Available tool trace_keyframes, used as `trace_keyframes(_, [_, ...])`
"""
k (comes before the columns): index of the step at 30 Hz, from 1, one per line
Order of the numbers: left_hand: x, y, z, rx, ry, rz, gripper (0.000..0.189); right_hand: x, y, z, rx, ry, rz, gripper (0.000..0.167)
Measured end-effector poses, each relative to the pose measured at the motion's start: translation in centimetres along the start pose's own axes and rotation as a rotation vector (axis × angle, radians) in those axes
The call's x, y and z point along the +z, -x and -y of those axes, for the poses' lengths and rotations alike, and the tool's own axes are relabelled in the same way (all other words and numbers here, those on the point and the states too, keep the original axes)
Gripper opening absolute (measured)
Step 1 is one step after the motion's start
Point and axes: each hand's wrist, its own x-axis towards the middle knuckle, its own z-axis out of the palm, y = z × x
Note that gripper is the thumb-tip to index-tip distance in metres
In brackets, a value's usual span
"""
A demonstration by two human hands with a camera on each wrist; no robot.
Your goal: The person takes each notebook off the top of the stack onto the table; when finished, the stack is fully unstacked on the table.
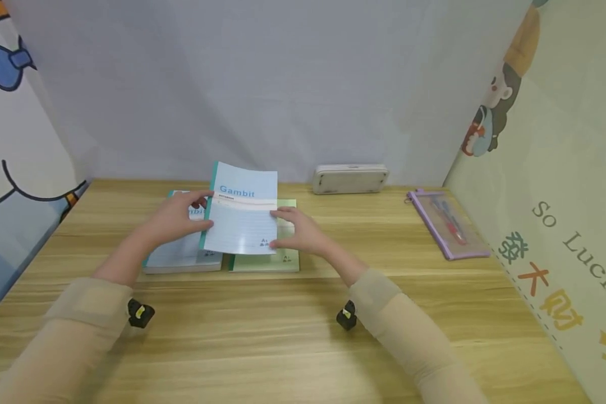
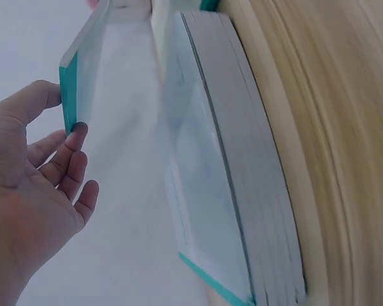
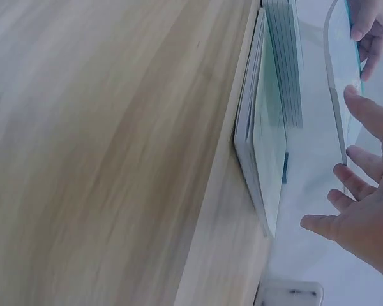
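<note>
Between both hands, a light blue notebook (image 1: 239, 224) marked "Gambit" is held up off the table, its cover facing the head camera. My left hand (image 1: 174, 220) pinches its teal spine edge between thumb and fingers, as the left wrist view (image 2: 38, 146) also shows. On the opposite edge, my right hand (image 1: 303, 233) grips with thumb and fingertips. Under and left of it lies a thick stack of blue notebooks (image 1: 184, 255). A thinner pile of green notebooks (image 1: 265, 262) lies to the right of that stack, partly hidden by the raised notebook.
A pale pencil box (image 1: 350, 180) stands at the table's back edge. On the right lies a purple-edged clear zip pouch (image 1: 449, 224) with pens inside. A grey-white backdrop rises behind the wooden table (image 1: 242, 348), and printed panels flank it.
</note>
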Motion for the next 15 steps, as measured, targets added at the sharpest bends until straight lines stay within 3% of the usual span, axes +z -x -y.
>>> trace_keyframes(7, [1.3, -1.7, -2.0, 0.059, 0.045, -0.018, 0.071, -2.2, 1.4, -1.8, 0.021, 0.015, -0.050, 0.076])
trace_keyframes(15, [3.3, -3.2, -4.5, 0.031, 0.065, 0.008, 0.079, -4.7, 3.4, -4.0, 0.021, -0.004, -0.055, 0.076])
